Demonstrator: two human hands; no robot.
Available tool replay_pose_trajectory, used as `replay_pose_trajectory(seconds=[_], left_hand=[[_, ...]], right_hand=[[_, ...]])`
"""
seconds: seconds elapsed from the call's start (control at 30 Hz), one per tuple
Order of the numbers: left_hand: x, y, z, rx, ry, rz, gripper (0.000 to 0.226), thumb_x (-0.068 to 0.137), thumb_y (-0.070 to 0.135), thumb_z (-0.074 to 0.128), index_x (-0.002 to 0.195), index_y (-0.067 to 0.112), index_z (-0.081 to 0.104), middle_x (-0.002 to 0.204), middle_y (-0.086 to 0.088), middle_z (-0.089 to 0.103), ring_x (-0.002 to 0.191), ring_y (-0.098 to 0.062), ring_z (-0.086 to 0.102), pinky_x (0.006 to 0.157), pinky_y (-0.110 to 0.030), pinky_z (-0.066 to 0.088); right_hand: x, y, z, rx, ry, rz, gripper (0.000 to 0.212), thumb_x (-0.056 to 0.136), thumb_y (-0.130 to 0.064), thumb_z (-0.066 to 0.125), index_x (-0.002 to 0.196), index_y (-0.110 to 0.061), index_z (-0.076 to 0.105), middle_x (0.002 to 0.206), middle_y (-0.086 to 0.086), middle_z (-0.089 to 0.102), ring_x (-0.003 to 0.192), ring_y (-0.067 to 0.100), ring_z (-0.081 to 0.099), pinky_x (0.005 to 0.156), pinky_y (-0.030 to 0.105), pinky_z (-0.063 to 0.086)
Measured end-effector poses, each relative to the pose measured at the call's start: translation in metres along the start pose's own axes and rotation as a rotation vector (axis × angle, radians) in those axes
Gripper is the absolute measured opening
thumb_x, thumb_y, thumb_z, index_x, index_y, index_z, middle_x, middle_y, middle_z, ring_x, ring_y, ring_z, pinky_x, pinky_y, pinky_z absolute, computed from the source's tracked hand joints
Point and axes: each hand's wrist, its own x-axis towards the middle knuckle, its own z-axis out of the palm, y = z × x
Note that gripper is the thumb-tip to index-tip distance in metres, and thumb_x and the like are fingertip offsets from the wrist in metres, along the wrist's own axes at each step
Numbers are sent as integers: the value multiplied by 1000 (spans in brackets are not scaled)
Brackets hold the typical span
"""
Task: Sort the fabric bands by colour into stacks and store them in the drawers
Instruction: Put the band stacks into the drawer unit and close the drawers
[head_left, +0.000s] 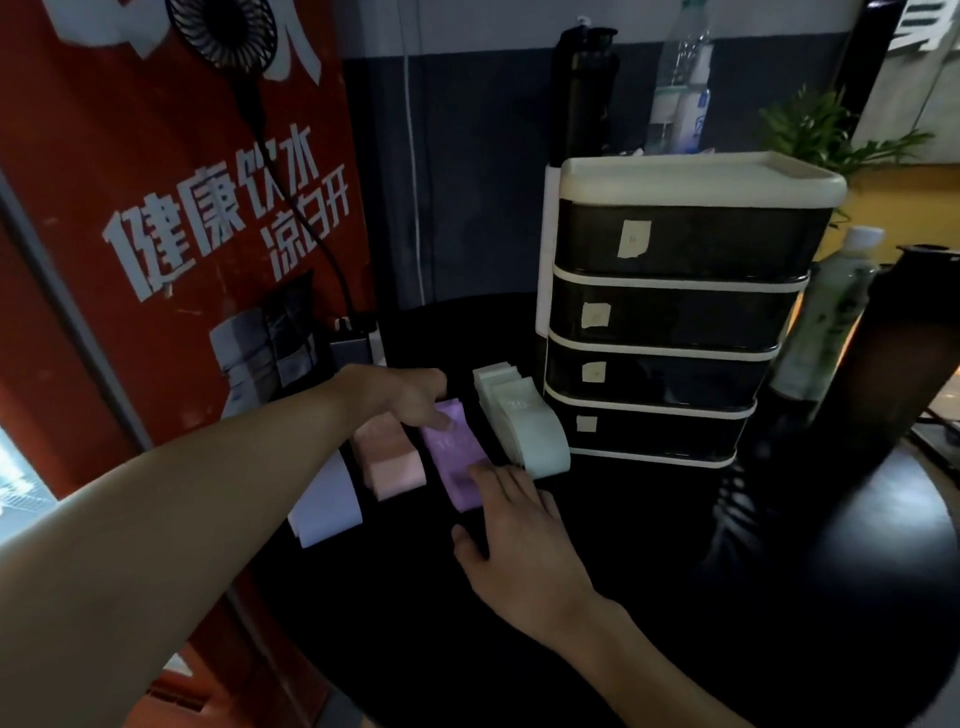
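- Four band stacks (453, 457) lie side by side on the table (675, 582);
- drawer unit (675, 312) stands just right of them;
- bottle (826, 322) right of the unit.

Left arm: your bare left forearm (208, 493) reaches in from the lower left.
Left grip: your left grip (405, 397) is back-up with fingers bent down. One fingertip shows; the rest are hidden.
Right arm: your right forearm (639, 654) enters from below.
Right grip: your right grip (514, 530) lies palm-down, fingers straight and slightly spread.
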Motion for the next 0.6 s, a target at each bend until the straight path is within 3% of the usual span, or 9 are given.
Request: replay_pose_trajectory(seconds=[0.07,0.17,0.27,0.33,0.43,0.5,0.6], left_hand=[[0,3,0,-18,-8,-9,51,86,47,68,106,0,61,98,-10,63,85,-23,60,78,-44,53],[-1,9,-2,-39,8,-26,33,88,34,72,85,4,57,82,-5,52,74,-20,51,61,-33,42],[-3,13,-4,-41,39,-21,31,85,30,76,76,9,55,81,-6,53,70,-19,50,58,-30,40],[-7,17,-5,-55,56,2,29,84,29,77,92,4,63,93,-9,59,77,-19,54,65,-33,47],[-21,26,-11,-117,99,43,43,86,20,74,122,1,60,119,-9,59,105,-24,59,94,-41,53],[-35,34,-17,-187,152,85,38,86,14,73,121,5,60,123,-10,60,112,-26,59,98,-42,51],[-67,46,-25,-251,227,165,35,88,12,71,121,10,59,119,-3,59,112,-19,58,98,-33,49]], right_hand=[[0,1,1,5,3,5,54,91,-42,48,140,-26,32,143,-7,35,135,11,29,111,31,28],[0,1,0,22,16,5,52,89,-42,49,137,-28,35,140,-8,37,134,11,31,109,31,28],[0,1,-1,36,21,6,51,90,-41,50,137,-27,36,139,-8,38,132,11,32,109,30,28],[-1,1,-2,38,23,6,51,90,-40,50,137,-27,36,139,-8,38,133,10,31,108,29,26],[0,1,-3,49,20,16,50,91,-40,51,137,-26,36,140,-8,38,133,9,30,108,27,24],[0,1,-2,68,40,20,50,90,-39,52,136,-25,38,139,-9,41,132,9,32,107,26,25],[0,2,-3,146,55,25,51,90,-36,56,136,-22,41,139,-7,43,132,11,33,107,29,28]])
